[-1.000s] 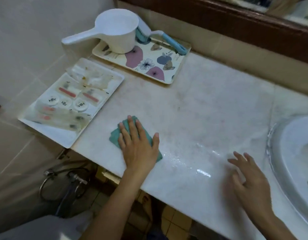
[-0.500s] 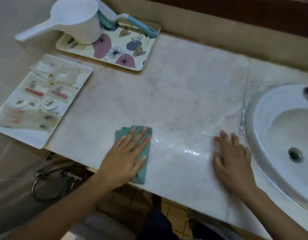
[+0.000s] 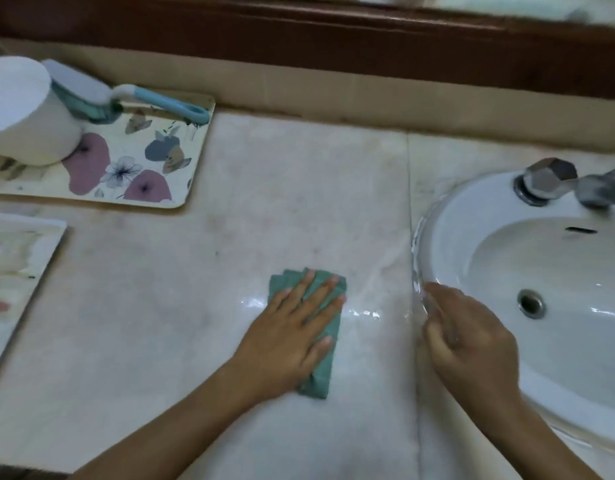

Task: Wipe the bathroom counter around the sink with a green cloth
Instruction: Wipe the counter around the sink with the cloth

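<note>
Head view, looking down on a bathroom tabletop (image 3: pixel 264 202) of pale, veined marble. A seam is running front to back just left of the sink (image 3: pixel 448 216), and wet patches are glinting on the stone between the two hands. A beige tiled upstand (image 3: pixel 333 95) is bordering the far edge, with a dark wooden frame (image 3: pixel 299 32) running above it.

One green cloth (image 3: pixel 325 365), folded, is lying on the tabletop near its front edge, left of the seam. The left hand (image 3: pixel 288 337) is pressing flat on it with fingers straight and slightly spread, the fingertips pointing toward the sink. The right hand (image 3: pixel 472 344) is hovering at the sink's near-left rim with fingers loosely bent and holding nothing; blur is hiding whether it is touching the rim.

One white oval sink is sitting at the right, showing one drain (image 3: pixel 531 303), one overflow slot (image 3: pixel 580 230) and one chrome tap (image 3: pixel 555 180).

Two trays are lying at the left. One floral tray (image 3: pixel 202 133) is standing at the far left against the upstand and is carrying one white scoop (image 3: pixel 22 112) and one brush (image 3: pixel 167 103) with a blue handle. One white tray (image 3: pixel 18 265) is lying nearer, cut by the edge of view; its contents are too blurred to count.
</note>
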`<state>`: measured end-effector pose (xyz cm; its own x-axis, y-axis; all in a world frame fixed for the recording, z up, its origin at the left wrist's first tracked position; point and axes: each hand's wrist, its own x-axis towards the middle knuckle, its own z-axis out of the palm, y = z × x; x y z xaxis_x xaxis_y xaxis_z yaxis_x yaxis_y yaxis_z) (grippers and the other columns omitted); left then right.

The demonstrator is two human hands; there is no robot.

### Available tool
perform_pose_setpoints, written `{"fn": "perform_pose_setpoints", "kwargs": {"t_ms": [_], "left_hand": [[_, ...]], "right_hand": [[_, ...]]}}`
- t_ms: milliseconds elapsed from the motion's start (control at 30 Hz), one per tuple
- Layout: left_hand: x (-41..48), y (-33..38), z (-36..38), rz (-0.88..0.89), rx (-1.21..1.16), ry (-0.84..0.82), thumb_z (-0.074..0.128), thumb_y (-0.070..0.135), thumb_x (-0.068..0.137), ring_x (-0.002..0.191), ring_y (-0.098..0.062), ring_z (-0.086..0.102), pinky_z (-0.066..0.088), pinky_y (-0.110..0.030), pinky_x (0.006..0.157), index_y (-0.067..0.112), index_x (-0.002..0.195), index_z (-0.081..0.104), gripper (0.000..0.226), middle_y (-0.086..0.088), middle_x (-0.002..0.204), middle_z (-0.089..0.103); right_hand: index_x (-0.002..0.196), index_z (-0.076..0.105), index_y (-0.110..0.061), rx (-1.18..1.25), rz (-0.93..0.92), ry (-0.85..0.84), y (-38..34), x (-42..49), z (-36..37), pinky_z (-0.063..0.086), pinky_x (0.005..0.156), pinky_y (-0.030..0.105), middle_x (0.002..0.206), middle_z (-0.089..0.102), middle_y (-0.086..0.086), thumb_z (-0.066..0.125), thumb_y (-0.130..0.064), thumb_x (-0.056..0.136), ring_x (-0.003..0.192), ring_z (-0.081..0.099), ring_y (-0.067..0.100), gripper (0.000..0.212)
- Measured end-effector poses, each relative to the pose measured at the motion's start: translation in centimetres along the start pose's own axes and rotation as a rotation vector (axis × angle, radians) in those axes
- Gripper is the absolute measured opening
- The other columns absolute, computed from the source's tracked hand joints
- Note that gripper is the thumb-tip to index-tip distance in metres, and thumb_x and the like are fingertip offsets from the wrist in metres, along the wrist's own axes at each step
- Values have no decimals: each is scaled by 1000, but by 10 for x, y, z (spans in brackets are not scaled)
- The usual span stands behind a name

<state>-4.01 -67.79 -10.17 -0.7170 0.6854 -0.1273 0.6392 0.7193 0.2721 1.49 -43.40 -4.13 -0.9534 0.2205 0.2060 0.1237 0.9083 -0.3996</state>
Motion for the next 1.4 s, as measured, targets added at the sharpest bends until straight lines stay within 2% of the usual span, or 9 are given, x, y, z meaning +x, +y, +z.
{"fn": "perform_pose_setpoints", "kwargs": {"t_ms": [100, 233, 400, 567, 767, 900, 1033, 1200, 1400], "left_hand": [[46, -76, -25, -233, -29, 51, 8, 55, 94, 148, -19, -15, 7, -42, 120, 26, 155, 7, 67, 9, 161, -12], [139, -122, -47, -498, -57, 143, 14, 51, 97, 149, -26, -10, 0, -44, 119, 23, 155, 10, 65, 3, 163, -7], [224, -57, -38, -671, -107, 177, 27, 40, 100, 148, -33, -11, -2, -48, 117, 17, 155, 8, 63, -2, 163, -9], [200, 65, 2, -382, -117, 280, 31, 41, 95, 149, -33, 8, 11, -45, 116, 15, 150, 32, 61, -4, 161, 15], [88, -14, -7, -123, -35, 137, 30, 55, 95, 150, -23, 4, 21, -43, 115, 27, 152, 29, 63, 5, 162, 12], [100, -130, -42, -469, 25, 154, 22, 58, 94, 149, -29, 0, 10, -45, 120, 23, 154, 22, 69, 1, 163, 2], [159, -90, -40, -765, -43, 190, 23, 45, 98, 147, -38, -3, 5, -50, 118, 16, 154, 17, 63, -7, 163, 0], [138, 83, 14, -243, -87, 202, 36, 42, 93, 149, -31, 2, 14, -47, 119, 18, 151, 31, 64, -1, 162, 12], [13, 156, 51, -47, -47, 121, 45, 45, 90, 148, -29, 13, 20, -43, 111, 22, 149, 35, 64, 1, 162, 16]], "right_hand": [[148, 14, -10, -292, 319, -264, 21, 27, 4, 23, 108, 56, 149, 33, 13, 42, -51, 93, 139, 27, 36, 74], [148, -21, -19, -169, 366, -450, 39, 44, 22, 19, 113, 50, 161, 7, 7, 19, -67, 89, 145, 13, 28, 86], [150, -16, -21, -52, 359, -384, 39, 46, 25, 37, 102, 43, 158, 18, 12, 26, -59, 93, 139, 30, 29, 80], [152, -8, -26, -63, 380, -346, 39, 45, 23, 44, 81, 39, 153, 34, 12, 19, -48, 93, 108, 57, 37, 69], [152, -8, -22, -123, 352, -338, 40, 45, 26, 43, 79, 41, 154, 33, 13, 17, -53, 92, 101, 59, 39, 72], [152, -5, -16, -162, 330, -319, 40, 45, 29, 46, 82, 45, 151, 34, 18, 20, -49, 95, 110, 55, 40, 71], [152, -3, -15, -142, 331, -296, 38, 45, 27, 45, 83, 44, 148, 39, 18, 20, -44, 97, 110, 55, 40, 66], [154, 8, -25, 2, 414, -227, 38, 42, 18, 35, 71, 38, 117, 61, 15, 24, -33, 101, 94, 54, 35, 55], [153, 10, -19, -88, 374, -199, 34, 36, 21, 33, 66, 36, 111, 62, 18, 27, -33, 99, 89, 56, 36, 58]]}}
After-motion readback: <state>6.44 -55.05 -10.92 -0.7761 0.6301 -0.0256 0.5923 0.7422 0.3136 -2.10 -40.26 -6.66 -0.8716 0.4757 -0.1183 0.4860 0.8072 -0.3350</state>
